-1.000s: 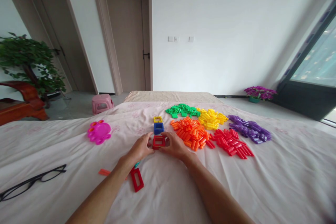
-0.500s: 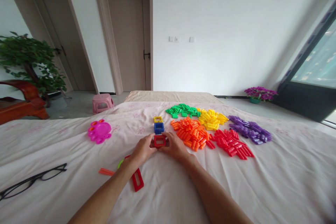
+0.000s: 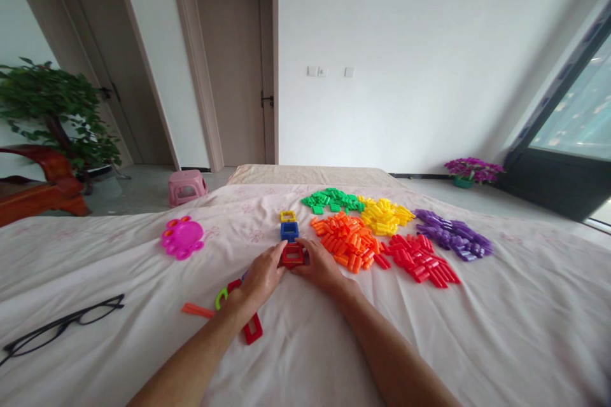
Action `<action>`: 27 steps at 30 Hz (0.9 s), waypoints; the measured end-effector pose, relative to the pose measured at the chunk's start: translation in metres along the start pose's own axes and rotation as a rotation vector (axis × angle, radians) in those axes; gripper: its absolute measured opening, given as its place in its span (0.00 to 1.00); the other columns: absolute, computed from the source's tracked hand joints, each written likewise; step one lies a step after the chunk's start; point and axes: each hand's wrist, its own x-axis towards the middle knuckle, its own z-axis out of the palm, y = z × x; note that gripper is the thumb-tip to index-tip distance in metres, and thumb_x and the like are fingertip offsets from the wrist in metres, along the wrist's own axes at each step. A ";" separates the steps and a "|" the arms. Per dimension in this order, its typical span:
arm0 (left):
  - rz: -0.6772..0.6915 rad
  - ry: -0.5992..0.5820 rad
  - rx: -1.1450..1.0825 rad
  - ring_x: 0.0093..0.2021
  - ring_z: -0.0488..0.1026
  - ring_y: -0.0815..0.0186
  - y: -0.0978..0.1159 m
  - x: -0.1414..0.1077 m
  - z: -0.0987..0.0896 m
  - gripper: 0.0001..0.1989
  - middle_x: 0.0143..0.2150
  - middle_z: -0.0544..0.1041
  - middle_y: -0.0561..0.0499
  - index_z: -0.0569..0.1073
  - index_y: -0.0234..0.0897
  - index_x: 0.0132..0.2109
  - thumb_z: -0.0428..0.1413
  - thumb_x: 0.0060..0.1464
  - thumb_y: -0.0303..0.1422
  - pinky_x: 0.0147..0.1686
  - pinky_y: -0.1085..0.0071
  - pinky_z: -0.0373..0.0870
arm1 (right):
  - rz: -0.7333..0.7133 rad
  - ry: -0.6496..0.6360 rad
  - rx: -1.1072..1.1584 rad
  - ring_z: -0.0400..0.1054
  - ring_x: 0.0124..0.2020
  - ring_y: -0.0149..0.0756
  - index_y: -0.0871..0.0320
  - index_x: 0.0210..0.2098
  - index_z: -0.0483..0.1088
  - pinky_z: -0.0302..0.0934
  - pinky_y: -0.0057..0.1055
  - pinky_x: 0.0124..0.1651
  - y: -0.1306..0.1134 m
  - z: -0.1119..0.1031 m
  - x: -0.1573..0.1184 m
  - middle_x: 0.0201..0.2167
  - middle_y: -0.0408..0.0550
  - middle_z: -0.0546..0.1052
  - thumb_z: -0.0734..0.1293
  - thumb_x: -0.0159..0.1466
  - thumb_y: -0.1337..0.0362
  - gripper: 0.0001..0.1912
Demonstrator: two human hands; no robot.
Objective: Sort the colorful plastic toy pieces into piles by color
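Between my two hands is a red square frame-shaped building piece [image 3: 293, 254], held at its sides near the middle of the bed-like cloth surface. My left hand [image 3: 266, 270] grips its left side with thumb and fingers. On the opposite side, my right hand [image 3: 321, 265] is closed on the right edge. Just beyond the red piece stands a blue square block [image 3: 289, 231], with a yellow square frame [image 3: 287, 216] behind it. Under my left forearm lie a red rectangular frame [image 3: 252, 329], a lime green curved piece [image 3: 221, 298] and orange sticks [image 3: 196, 310], partly hidden.
To the right lie heaps of orange pieces [image 3: 347, 240], red pieces [image 3: 422, 259], yellow pieces [image 3: 384, 216], green pieces [image 3: 333, 200] and purple pieces [image 3: 451, 233]. A pink paw-shaped dish [image 3: 182, 239] and black eyeglasses [image 3: 64, 325] are on the left.
Both hands remain on the red piece. The left hand and forearm have shifted slightly, showing more of the lime green piece and a bit of blue beside the wrist.
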 end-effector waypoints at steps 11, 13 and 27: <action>0.035 -0.107 0.147 0.56 0.73 0.58 0.018 -0.009 -0.012 0.30 0.57 0.76 0.41 0.65 0.39 0.66 0.50 0.56 0.23 0.56 0.66 0.66 | 0.006 0.008 0.076 0.70 0.53 0.47 0.56 0.61 0.65 0.63 0.43 0.57 0.009 0.004 -0.001 0.53 0.54 0.75 0.78 0.49 0.62 0.41; -0.039 -0.139 0.117 0.53 0.75 0.57 0.020 -0.006 -0.025 0.31 0.54 0.79 0.43 0.67 0.42 0.65 0.54 0.53 0.25 0.53 0.67 0.67 | 0.000 0.003 0.075 0.70 0.53 0.48 0.55 0.63 0.64 0.63 0.44 0.56 0.011 0.005 -0.002 0.54 0.54 0.74 0.79 0.48 0.61 0.44; -0.183 -0.151 -0.059 0.41 0.78 0.60 -0.028 -0.035 -0.110 0.17 0.41 0.82 0.47 0.80 0.37 0.46 0.58 0.50 0.38 0.39 0.71 0.72 | -0.006 -0.034 0.017 0.69 0.54 0.48 0.55 0.63 0.65 0.62 0.43 0.57 0.004 -0.001 -0.004 0.55 0.55 0.73 0.77 0.51 0.60 0.42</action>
